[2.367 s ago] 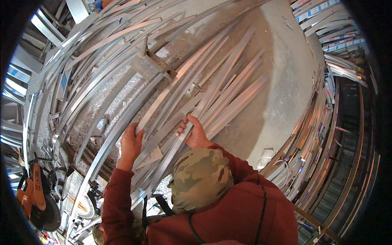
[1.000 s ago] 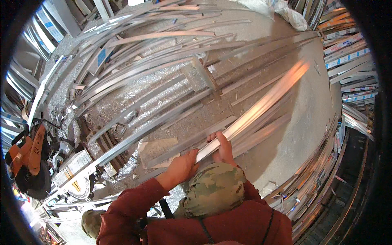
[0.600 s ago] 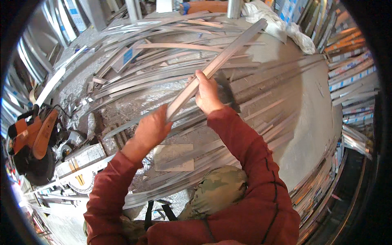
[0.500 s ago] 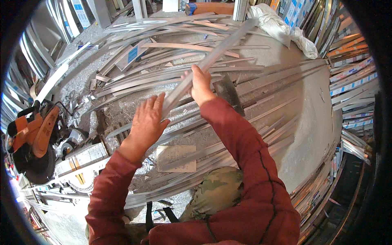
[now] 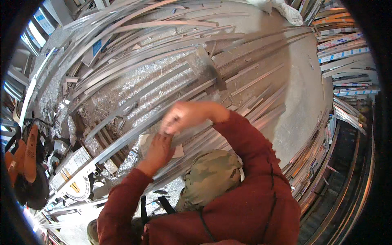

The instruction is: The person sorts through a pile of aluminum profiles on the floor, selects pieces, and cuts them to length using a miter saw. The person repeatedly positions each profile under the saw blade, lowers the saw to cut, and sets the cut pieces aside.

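Nearest is a knee in green-and-brown camouflage cloth (image 5: 212, 171). Beyond it, the bare left hand (image 5: 158, 152) and blurred bare right hand (image 5: 181, 116) come together in view; whether their curled fingers grip anything, I cannot tell. Behind them lies a partly hidden, flat, pale-tan board (image 5: 178, 152). A long, straight, silver metal strip (image 5: 122, 141) runs diagonally past the hands. Farther off, thin pinkish-grey strips (image 5: 165, 24) lie strewn near a crumpled white sack (image 5: 290, 12)
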`<state>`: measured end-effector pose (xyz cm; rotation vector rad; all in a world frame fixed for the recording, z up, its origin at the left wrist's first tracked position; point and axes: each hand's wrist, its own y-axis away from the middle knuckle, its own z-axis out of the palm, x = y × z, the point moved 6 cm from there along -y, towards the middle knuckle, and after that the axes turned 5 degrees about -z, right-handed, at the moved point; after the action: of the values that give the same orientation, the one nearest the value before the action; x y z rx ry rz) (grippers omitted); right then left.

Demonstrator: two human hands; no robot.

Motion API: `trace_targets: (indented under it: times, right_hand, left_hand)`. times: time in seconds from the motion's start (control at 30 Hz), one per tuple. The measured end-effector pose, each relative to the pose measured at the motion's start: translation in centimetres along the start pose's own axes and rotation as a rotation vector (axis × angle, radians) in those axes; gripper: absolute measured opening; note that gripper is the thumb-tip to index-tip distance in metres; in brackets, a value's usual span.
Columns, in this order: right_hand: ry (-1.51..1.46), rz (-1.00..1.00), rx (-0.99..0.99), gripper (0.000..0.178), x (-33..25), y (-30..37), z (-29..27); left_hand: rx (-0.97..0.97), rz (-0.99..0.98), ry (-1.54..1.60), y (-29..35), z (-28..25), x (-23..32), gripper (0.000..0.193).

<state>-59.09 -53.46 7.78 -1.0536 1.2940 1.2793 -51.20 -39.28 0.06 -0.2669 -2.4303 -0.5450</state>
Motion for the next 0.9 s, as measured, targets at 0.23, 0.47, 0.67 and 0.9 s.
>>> trace_targets:
  times: [0.23,0.47,0.67,0.9]
  right_hand:
    - [1.38,0.457,0.532,0.05,14.2,9.2,-1.1]
    - [0.519,0.323,1.224,0.052,25.7,8.1,-11.4]
    - [0.112,0.101,1.251,0.029,25.4,5.8,-12.9]
    - [1.184,-0.152,1.04,0.055,15.4,1.1,-10.5]
  left_hand:
    - [-0.05,-0.311,-0.044,-2.6,1.9,-5.9,0.071]
    - [0.019,-0.079,-0.052,-1.3,3.8,-4.9,0.054]
    - [0.17,-0.173,-0.019,-2.8,2.1,-4.2,0.051]
    - [0.128,-0.16,-0.12,-3.5,2.5,-5.2,0.05]
